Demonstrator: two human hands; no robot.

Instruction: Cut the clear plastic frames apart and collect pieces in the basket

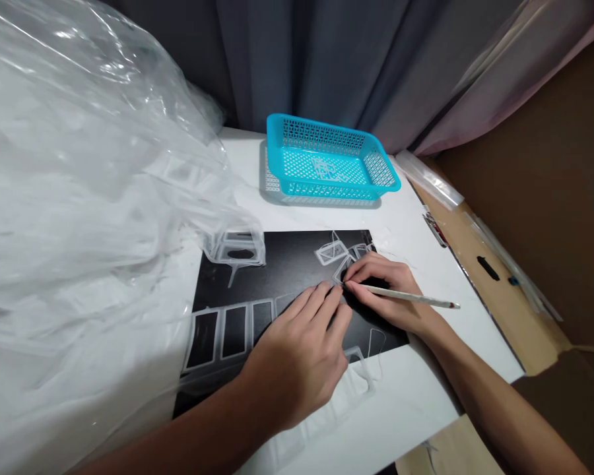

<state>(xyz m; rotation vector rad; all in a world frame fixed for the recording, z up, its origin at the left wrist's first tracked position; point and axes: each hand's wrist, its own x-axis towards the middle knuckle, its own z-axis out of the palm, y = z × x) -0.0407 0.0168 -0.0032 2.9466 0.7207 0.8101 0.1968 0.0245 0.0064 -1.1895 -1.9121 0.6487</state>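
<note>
My right hand [389, 290] pinches a slim white pen-like tool [416, 297], its tip hidden down among the fingers near the black mat [292, 264]. Palm down, my left hand [301, 356] lies with fingers stretched over a clear plastic strip of rectangular frames [220, 335], its fingertips close to the right hand's. Just beyond the right fingers are small loose rectangular frame pieces [331, 252], pale and thin. Part of the strip disappears under the left hand, and another pale stretch of plastic runs below it on the white table.
A blue perforated basket [331, 188] with a few white scraps inside stands at the back. Large crumpled clear plastic sheeting [79, 165] covers the left side. A small dark red-and-silver tool [434, 229] lies by the right edge, near brown cardboard [539, 323]. Grey curtains [317, 59] hang behind.
</note>
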